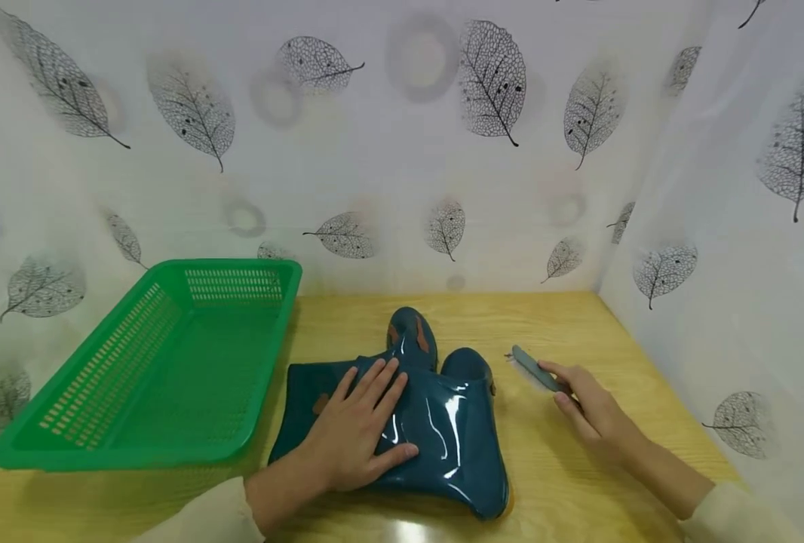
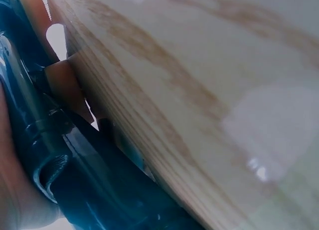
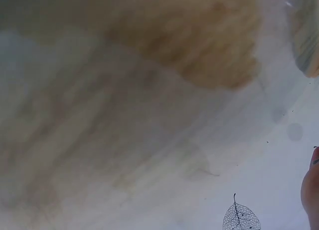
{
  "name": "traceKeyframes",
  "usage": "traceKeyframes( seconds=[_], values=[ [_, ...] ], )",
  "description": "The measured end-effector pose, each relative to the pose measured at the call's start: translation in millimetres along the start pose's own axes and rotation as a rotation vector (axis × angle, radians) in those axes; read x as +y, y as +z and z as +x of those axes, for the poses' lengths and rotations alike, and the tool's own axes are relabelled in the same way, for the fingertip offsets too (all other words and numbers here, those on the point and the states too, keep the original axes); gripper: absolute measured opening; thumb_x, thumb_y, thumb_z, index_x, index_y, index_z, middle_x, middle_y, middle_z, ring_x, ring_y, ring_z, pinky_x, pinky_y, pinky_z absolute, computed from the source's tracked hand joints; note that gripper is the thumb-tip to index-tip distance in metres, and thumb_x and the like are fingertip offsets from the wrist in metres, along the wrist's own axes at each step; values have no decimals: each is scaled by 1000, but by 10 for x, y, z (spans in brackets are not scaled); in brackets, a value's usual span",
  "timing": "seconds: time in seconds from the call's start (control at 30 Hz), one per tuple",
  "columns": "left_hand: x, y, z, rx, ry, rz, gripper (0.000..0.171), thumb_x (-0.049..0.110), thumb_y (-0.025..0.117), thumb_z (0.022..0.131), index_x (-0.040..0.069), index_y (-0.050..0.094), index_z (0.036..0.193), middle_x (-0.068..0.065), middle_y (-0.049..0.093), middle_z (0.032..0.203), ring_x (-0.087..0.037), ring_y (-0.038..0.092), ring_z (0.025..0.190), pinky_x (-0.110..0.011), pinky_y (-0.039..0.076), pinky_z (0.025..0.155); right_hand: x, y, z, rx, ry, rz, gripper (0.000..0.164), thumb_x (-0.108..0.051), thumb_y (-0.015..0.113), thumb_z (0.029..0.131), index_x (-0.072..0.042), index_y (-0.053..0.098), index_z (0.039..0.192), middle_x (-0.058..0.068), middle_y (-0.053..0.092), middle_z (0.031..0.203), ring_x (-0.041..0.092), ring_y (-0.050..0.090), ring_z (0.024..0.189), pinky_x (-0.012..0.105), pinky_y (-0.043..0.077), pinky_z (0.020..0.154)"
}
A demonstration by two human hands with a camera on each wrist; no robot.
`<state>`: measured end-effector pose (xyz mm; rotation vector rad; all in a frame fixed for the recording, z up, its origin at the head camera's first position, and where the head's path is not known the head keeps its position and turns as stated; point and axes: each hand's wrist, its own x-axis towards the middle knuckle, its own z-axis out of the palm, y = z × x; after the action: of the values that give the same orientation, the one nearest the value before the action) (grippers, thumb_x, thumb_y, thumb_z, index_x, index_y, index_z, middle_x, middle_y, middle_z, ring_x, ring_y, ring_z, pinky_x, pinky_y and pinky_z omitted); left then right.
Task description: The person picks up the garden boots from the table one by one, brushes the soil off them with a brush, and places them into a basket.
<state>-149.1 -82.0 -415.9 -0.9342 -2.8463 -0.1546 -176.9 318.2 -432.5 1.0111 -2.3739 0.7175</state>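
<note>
In the head view a pair of shiny dark teal rubber boots (image 1: pixel 443 437) lies on the wooden table, toes pointing away from me. My left hand (image 1: pixel 354 437) rests on the boot shafts with its fingers straight and spread. Off to the right of the boots, my right hand (image 1: pixel 595 411) pinches the handle of a small grey brush (image 1: pixel 532 368), held apart from them with its bristles toward the boots. Close up in the left wrist view are the glossy boot shafts (image 2: pixel 99 175). The right wrist view is blurred, with part of a finger (image 3: pixel 311 190) at its edge.
A large green plastic basket (image 1: pixel 266 362) with slotted sides stands left of the boots. Behind and to the right, white sheeting (image 1: pixel 388 166) printed with dark leaves borders the wooden table (image 1: pixel 551 317).
</note>
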Motion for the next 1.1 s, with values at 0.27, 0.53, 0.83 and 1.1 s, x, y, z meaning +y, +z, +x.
traceKeyframes(
  seconds=[0.27, 0.53, 0.83, 1.1],
  values=[
    [51, 43, -29, 7, 0, -9, 93, 79, 24, 93, 16, 21, 161, -8, 14, 168, -27, 12, 155, -61, 18, 119, -47, -28, -27, -57, -123, -59, 40, -18, 45, 105, -5, 53, 142, -9, 51, 101, 2, 42, 89, 19, 35, 79],
    [27, 18, -18, 15, 8, 13, 94, 80, 23, 92, 15, 24, 160, -9, 17, 167, -29, 14, 155, -61, 19, 119, 30, -8, -11, -48, -258, -121, 47, -33, 34, 109, -4, 61, 135, -7, 52, 95, 5, 41, 85, 21, 33, 77],
    [25, 16, -31, 4, 6, 6, 95, 81, 23, 92, 15, 23, 160, -9, 16, 167, -29, 15, 155, -61, 19, 119, -70, 22, 19, 21, -168, 3, 41, -22, 40, 108, 4, 58, 135, 0, 57, 98, 6, 45, 86, 18, 37, 78],
    [19, 19, -28, 1, 9, -2, 94, 80, 24, 92, 15, 23, 160, -9, 16, 167, -28, 13, 155, -60, 18, 119, -168, 126, 72, 117, -88, 66, 36, -12, 44, 106, 8, 56, 134, 4, 57, 95, 7, 46, 83, 20, 38, 74]
  ],
)
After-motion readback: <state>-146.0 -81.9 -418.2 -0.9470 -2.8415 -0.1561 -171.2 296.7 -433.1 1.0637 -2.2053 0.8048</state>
